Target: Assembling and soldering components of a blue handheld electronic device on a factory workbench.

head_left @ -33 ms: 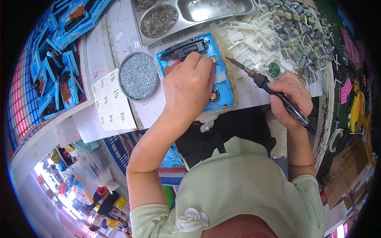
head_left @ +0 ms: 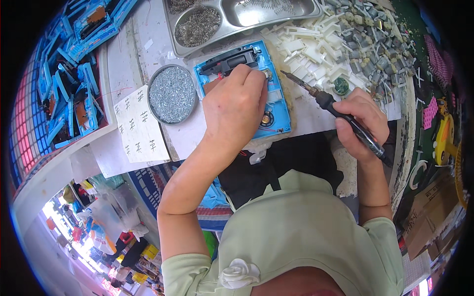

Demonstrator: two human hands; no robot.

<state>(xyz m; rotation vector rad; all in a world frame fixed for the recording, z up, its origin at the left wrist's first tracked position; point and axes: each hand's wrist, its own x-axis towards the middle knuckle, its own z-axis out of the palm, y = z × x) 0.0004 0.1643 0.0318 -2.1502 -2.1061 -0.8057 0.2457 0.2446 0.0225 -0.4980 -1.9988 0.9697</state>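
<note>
A blue plastic casing (head_left: 281, 116) lies on the table in front of me. It holds a black part (head_left: 232, 61) near its far edge and a small round speaker-like part (head_left: 267, 119) near its close right corner. Bent over the casing, my left hand (head_left: 237, 101) has its fingers pressed together down inside; their tips and whatever they pinch are hidden. My right hand (head_left: 363, 123) grips a black soldering iron (head_left: 351, 122). Its tapered metal tip points up and left, just right of the casing and apart from it.
Beside the casing stands a round dish (head_left: 172, 65) of small screws. A metal tray (head_left: 237, 29) with springs lies beyond. White plastic parts (head_left: 311, 49) and small grey motors (head_left: 365, 44) are heaped at the right, near a dark green round piece (head_left: 340, 86). Blue casings (head_left: 74, 108) fill the left.
</note>
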